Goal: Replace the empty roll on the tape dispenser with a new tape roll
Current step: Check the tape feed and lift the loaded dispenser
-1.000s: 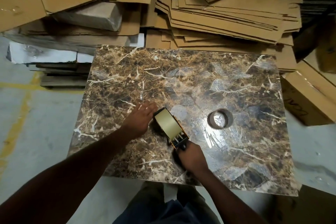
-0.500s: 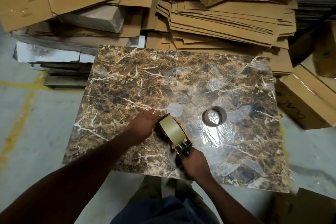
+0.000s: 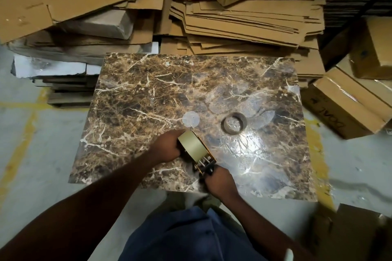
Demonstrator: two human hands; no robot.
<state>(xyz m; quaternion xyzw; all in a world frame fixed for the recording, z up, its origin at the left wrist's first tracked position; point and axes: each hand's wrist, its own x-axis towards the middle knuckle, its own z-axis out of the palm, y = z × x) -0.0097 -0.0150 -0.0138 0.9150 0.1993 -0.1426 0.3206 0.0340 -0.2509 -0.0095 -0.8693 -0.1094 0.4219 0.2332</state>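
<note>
A tan tape roll [image 3: 192,146] sits on the tape dispenser [image 3: 205,162], near the front of a brown marble slab [image 3: 148,91]. My left hand [image 3: 166,148] presses against the roll's left side, fingers curled around it. My right hand [image 3: 219,180] grips the dispenser's handle at the near end; the handle is hidden in my fist. An empty brown cardboard core [image 3: 234,123] stands apart on the slab, to the right of and beyond the dispenser.
Flattened cardboard sheets [image 3: 244,23] are stacked behind the slab. Closed boxes [image 3: 347,104] lie to the right. Grey concrete floor with yellow lines [image 3: 31,125] spreads to the left. My blue-clothed lap [image 3: 191,235] is just under the slab's front edge.
My left hand has closed in tighter on the roll's side. Dispenser and roll stay held at the slab's front. The view has shifted slightly.
</note>
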